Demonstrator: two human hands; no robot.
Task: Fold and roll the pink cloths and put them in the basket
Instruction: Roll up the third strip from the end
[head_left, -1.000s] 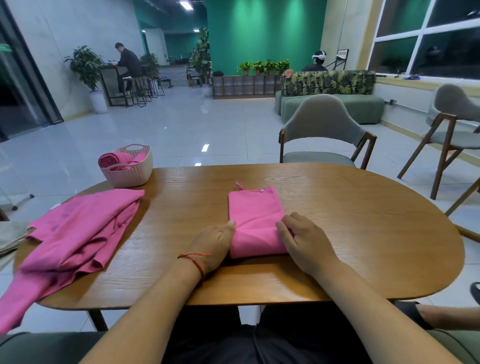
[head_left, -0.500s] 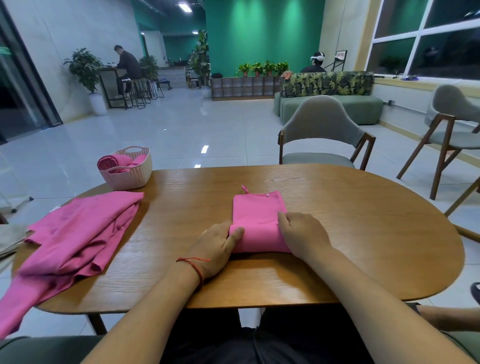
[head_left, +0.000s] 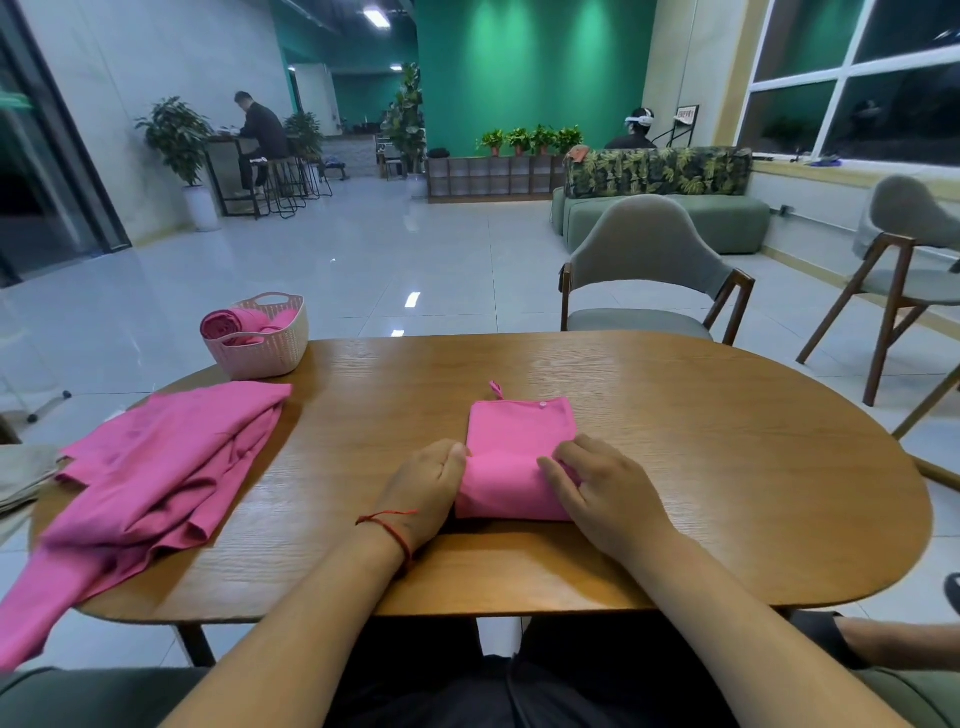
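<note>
- The pile of unfolded pink cloths (head_left: 156, 467) hangs over the worktop's (head_left: 727, 467) left edge, and its lowest end is cut off by the picture's left border.
- The basket (head_left: 265, 353) stands at the far left corner of the worktop. Its wall hides most of the rolled pink cloth (head_left: 228, 325) inside, so only the spiral end and the top show above the rim.
- The folded pink cloth (head_left: 519, 441) lies near the middle of the near edge. Its far half is flat, with a small loop at the far left corner, and its near half is bunched into a thick roll partly covered by both hands.
- The left hand (head_left: 426, 488), which has a red string bracelet (head_left: 387, 525) at the wrist, is set against the roll's left end with the thumb touching the cloth. Its fingertips are turned out of sight, so I cannot tell whether it clamps the cloth or only touches it.
- The right hand (head_left: 602, 493) rests on the roll's right part, its fingers bent and curled over the bulge and gripping it.
- A grey chair (head_left: 649, 270) stands beyond the far edge.
</note>
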